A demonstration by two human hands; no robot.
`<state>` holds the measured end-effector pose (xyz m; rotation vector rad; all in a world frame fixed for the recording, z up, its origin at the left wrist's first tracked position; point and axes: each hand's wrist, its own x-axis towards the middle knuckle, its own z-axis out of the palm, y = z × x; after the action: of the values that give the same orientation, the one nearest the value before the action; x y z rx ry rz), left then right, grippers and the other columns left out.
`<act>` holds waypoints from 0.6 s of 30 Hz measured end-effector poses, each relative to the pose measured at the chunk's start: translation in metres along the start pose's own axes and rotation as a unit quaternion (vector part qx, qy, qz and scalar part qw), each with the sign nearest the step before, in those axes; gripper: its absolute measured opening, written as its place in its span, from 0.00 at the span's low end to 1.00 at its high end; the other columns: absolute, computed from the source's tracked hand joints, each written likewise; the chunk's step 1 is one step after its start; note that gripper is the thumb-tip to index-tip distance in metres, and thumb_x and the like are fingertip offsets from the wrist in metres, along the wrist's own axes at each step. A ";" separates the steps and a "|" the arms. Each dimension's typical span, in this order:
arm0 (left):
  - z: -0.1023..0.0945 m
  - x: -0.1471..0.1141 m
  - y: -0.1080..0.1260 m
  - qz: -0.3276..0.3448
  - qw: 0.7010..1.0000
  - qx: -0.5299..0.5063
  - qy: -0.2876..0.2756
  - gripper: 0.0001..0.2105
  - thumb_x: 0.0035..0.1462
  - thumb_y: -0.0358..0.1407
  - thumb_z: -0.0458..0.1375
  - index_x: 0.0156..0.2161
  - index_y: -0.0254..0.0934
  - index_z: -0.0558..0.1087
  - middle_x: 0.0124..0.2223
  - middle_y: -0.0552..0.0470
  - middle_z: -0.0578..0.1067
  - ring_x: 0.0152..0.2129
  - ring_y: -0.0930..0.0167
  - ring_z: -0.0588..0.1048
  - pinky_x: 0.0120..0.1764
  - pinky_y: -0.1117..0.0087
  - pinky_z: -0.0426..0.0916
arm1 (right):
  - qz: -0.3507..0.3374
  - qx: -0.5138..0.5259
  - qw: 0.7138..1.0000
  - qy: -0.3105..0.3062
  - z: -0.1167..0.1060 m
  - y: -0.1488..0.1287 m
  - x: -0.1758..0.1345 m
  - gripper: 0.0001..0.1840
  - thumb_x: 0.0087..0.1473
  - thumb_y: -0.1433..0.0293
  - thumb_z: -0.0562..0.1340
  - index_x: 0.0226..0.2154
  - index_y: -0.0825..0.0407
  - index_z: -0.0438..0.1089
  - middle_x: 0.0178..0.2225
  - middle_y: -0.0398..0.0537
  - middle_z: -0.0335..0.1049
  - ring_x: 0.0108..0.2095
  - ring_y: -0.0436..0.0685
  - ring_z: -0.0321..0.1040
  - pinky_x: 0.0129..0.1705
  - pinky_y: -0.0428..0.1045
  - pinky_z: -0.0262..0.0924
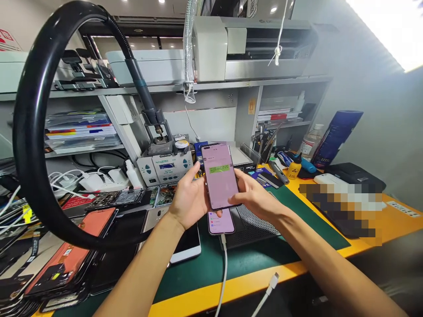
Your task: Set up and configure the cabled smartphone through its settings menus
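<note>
A smartphone [220, 189] with a lit pinkish screen and a green message bubble is held up in front of me. My left hand [191, 196] supports it from behind and along its left edge, thumb up beside the frame. My right hand [253, 196] grips its right side, with the thumb over the lower right of the screen. Below it, a second lit phone [220, 223] lies on the black perforated stand, partly hidden by the held phone. A white charging cable [225, 259] is plugged into its bottom end.
Stacked phones and an orange phone back [79, 246] crowd the left of the green mat [194, 281]. A thick black hose [29, 145] loops at the left. Behind stands a grey control box [167, 167]. A loose cable plug [273, 281] hangs by the yellow table edge.
</note>
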<state>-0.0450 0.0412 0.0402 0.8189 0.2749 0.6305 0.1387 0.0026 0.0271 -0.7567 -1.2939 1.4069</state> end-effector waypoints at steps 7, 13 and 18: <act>-0.004 0.000 0.000 0.000 1.000 0.001 -0.010 0.30 0.66 0.55 0.44 0.62 0.36 0.67 0.48 0.38 0.77 0.37 0.58 0.77 0.35 0.58 0.74 | 0.005 -0.014 1.000 -0.006 0.002 -0.001 -0.002 0.39 0.38 0.82 0.64 0.55 0.49 0.64 0.49 0.48 0.73 0.40 0.56 0.69 0.39 0.50 0.67; -0.009 0.002 -0.004 0.029 0.999 0.034 -0.015 0.27 0.57 0.34 0.54 0.62 0.33 0.67 0.49 0.39 0.77 0.37 0.59 0.77 0.36 0.57 0.75 | 0.007 -0.028 0.999 -0.014 -0.003 -0.005 -0.004 0.38 0.39 0.82 0.61 0.56 0.49 0.66 0.50 0.49 0.74 0.45 0.59 0.70 0.42 0.51 0.66; -0.007 0.001 -0.007 0.052 0.991 0.121 0.024 0.31 0.47 0.23 0.56 0.59 0.35 0.68 0.50 0.41 0.76 0.36 0.63 0.77 0.29 0.64 0.76 | -0.002 -0.020 0.999 -0.032 -0.005 -0.007 -0.004 0.37 0.41 0.82 0.62 0.56 0.49 0.66 0.53 0.49 0.73 0.47 0.60 0.71 0.46 0.54 0.66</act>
<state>-0.0446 0.0417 0.0302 1.0583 0.3586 0.7243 0.1458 -0.0001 0.0317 -0.7402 -1.3762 1.4148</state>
